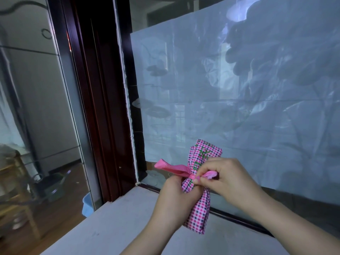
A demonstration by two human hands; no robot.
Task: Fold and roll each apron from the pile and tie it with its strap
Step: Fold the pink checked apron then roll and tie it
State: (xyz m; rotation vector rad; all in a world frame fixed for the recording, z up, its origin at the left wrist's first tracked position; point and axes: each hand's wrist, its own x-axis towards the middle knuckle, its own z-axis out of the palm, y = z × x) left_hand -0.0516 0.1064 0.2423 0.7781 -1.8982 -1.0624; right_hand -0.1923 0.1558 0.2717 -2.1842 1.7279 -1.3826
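The rolled apron (pixel 201 214), pink check with dark dots, is held upright just above the far edge of the pale table (pixel 117 223), close to the papered window (pixel 239 107). The left hand (pixel 173 196) wraps its grip around the roll's middle from the left side. The right hand (pixel 226 177) has its grip pinching the pink strap (pixel 173 169) at the cinched waist of the roll, thumb and forefinger pressed together on it. A loop of strap juts out leftward, toward the dark wooden frame (pixel 103 107)
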